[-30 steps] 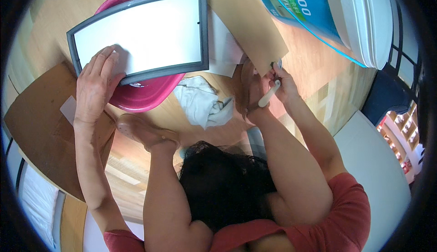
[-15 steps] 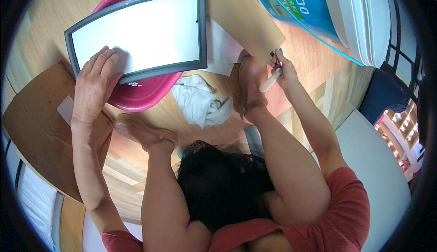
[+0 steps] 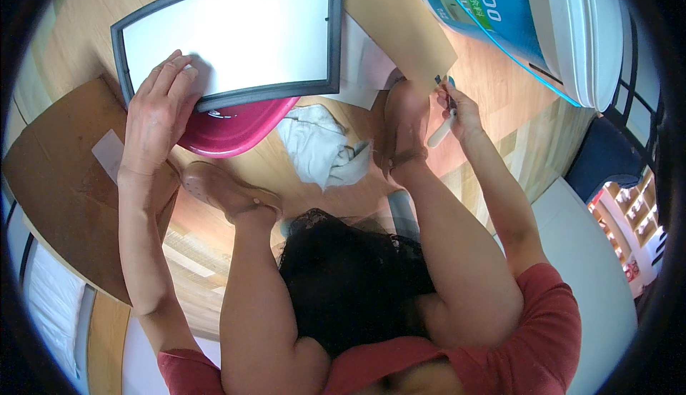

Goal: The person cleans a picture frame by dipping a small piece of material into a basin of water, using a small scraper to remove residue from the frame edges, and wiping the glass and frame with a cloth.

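Note:
A white panel point(image 3: 250, 34) in a dark frame lies across the top of a pink basin point(image 3: 246, 127). My left hand point(image 3: 158, 120) rests at the panel's near left corner, fingers laid out on the white face and thumb close to the frame. To the right, my right hand point(image 3: 464, 116) is closed round a small tool with a cream handle point(image 3: 442, 129) and a dark tip; its exact kind is hard to make out. It is held over the floor beside my right shoe point(image 3: 407, 120), apart from the panel.
A crumpled white cloth point(image 3: 321, 148) lies between my feet. Brown cardboard point(image 3: 393, 16) and pale sheets point(image 3: 364, 59) lie right of the basin. A blue and white bucket point(image 3: 522, 16) stands at the far right. A brown cardboard box point(image 3: 64, 188) is on the left.
The whole view has shifted slightly, moving the scene up and right. Both hands keep nearly the same places; the tool in my right hand has turned slightly.

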Demonstrator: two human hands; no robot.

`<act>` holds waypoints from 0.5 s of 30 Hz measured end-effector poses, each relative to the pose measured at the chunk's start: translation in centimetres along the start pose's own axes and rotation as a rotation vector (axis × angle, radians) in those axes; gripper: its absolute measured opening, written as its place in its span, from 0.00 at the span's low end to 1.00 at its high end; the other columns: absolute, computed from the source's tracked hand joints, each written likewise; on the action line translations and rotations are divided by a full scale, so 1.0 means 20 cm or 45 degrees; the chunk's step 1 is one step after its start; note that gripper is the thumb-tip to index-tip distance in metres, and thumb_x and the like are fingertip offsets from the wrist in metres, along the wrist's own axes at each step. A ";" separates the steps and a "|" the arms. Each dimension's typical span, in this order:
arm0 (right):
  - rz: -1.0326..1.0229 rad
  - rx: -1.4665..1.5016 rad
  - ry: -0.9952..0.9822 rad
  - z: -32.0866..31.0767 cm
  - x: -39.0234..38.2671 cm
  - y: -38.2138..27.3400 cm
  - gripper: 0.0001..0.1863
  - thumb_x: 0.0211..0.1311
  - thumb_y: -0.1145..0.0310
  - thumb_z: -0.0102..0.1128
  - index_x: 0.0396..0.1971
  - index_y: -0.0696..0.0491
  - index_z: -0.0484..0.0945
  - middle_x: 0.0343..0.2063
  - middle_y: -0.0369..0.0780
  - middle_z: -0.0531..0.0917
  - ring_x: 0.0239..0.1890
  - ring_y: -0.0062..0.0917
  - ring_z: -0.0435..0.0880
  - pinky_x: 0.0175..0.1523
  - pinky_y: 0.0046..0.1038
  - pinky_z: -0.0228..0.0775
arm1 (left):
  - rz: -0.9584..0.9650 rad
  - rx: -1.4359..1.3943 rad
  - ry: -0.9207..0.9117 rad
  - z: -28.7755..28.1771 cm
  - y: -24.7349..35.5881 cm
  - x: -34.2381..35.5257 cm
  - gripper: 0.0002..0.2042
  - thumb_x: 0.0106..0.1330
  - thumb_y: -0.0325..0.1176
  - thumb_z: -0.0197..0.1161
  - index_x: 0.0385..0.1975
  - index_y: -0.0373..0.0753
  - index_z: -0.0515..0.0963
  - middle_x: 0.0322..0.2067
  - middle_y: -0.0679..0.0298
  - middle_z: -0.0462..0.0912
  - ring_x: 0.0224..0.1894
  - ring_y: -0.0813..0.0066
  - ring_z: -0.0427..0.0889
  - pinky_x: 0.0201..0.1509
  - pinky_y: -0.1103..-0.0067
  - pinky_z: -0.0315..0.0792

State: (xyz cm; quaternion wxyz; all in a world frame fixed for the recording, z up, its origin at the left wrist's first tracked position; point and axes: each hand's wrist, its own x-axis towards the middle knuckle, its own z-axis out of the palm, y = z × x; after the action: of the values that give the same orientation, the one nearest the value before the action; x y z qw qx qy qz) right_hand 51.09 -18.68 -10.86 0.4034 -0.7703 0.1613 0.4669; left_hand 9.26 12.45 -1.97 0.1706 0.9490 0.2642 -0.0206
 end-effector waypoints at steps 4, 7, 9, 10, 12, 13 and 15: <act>-0.030 -0.011 0.065 -0.07 -0.02 0.02 0.10 0.61 0.60 0.63 0.33 0.51 0.79 0.23 0.31 0.79 0.24 0.16 0.76 0.25 0.20 0.59 | 0.000 0.010 -0.001 -0.01 0.01 -0.01 0.17 0.52 0.20 0.66 0.43 0.35 0.75 0.52 0.60 0.77 0.57 0.57 0.75 0.57 0.68 0.74; -0.146 -0.056 0.048 -0.04 -0.09 0.01 0.09 0.62 0.60 0.62 0.31 0.50 0.78 0.21 0.30 0.77 0.22 0.14 0.74 0.23 0.18 0.59 | 0.021 0.028 0.011 0.00 -0.01 -0.02 0.17 0.52 0.20 0.66 0.44 0.36 0.75 0.52 0.60 0.77 0.56 0.57 0.75 0.56 0.68 0.75; -0.198 -0.128 -0.019 0.01 -0.17 -0.02 0.08 0.63 0.63 0.61 0.28 0.51 0.77 0.21 0.31 0.77 0.21 0.14 0.73 0.23 0.17 0.59 | 0.006 0.031 0.043 0.00 -0.01 -0.03 0.18 0.53 0.20 0.65 0.45 0.38 0.76 0.52 0.59 0.77 0.54 0.57 0.77 0.55 0.69 0.76; -0.257 -0.182 -0.091 0.04 -0.22 -0.03 0.08 0.63 0.65 0.60 0.27 0.51 0.77 0.20 0.31 0.76 0.20 0.13 0.72 0.23 0.17 0.60 | -0.040 -0.008 0.007 -0.02 0.00 -0.04 0.18 0.54 0.20 0.65 0.46 0.40 0.76 0.53 0.59 0.76 0.53 0.58 0.78 0.53 0.70 0.77; -0.285 -0.373 -0.176 0.13 -0.32 -0.10 0.08 0.63 0.65 0.60 0.27 0.53 0.77 0.18 0.31 0.75 0.20 0.13 0.71 0.23 0.16 0.60 | -0.016 -0.017 0.086 -0.01 0.01 -0.02 0.15 0.54 0.20 0.65 0.43 0.38 0.77 0.47 0.58 0.80 0.47 0.60 0.81 0.48 0.71 0.78; -0.301 -0.515 -0.277 0.17 -0.35 -0.12 0.08 0.62 0.66 0.61 0.27 0.54 0.77 0.18 0.31 0.75 0.20 0.14 0.72 0.23 0.17 0.61 | -0.014 -0.031 0.132 -0.01 0.04 -0.04 0.14 0.54 0.20 0.65 0.41 0.38 0.78 0.44 0.58 0.81 0.44 0.61 0.82 0.46 0.71 0.78; -0.343 -0.801 -0.476 0.24 -0.39 -0.13 0.08 0.61 0.66 0.62 0.28 0.56 0.78 0.18 0.32 0.76 0.20 0.16 0.73 0.24 0.20 0.63 | -0.004 -0.061 0.236 -0.01 0.12 -0.07 0.12 0.53 0.20 0.66 0.38 0.38 0.79 0.37 0.58 0.82 0.38 0.63 0.83 0.41 0.72 0.79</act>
State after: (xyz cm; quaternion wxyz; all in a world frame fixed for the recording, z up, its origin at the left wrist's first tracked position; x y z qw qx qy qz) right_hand 45.94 -14.41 -4.04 0.2276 -0.7723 -0.1686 0.5687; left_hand 9.17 9.94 -0.88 0.1681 0.9420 0.2809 0.0735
